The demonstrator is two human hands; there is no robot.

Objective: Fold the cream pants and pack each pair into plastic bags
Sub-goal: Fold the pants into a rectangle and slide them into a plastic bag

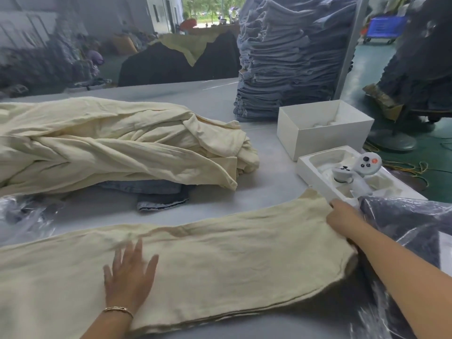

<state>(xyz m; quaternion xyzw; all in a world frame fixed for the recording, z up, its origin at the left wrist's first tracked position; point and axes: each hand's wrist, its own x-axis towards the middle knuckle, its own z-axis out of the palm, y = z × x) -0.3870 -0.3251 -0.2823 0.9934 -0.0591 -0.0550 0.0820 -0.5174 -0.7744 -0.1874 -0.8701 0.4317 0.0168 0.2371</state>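
Both arms are bare, with no sleeves showing. The left hand (129, 277) has a thin gold-coloured metal bracelet (118, 310) around the wrist. The right hand (342, 216) wears nothing that shows, no ring and no glove.

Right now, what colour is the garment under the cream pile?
Blue denim garment, partly showing beneath the cream pile; head view.

The cream pants (220, 255) are seen as matt, creased woven cloth; the desk (266, 172) is smooth and matt; the plastic bags (413, 231) are glossy.
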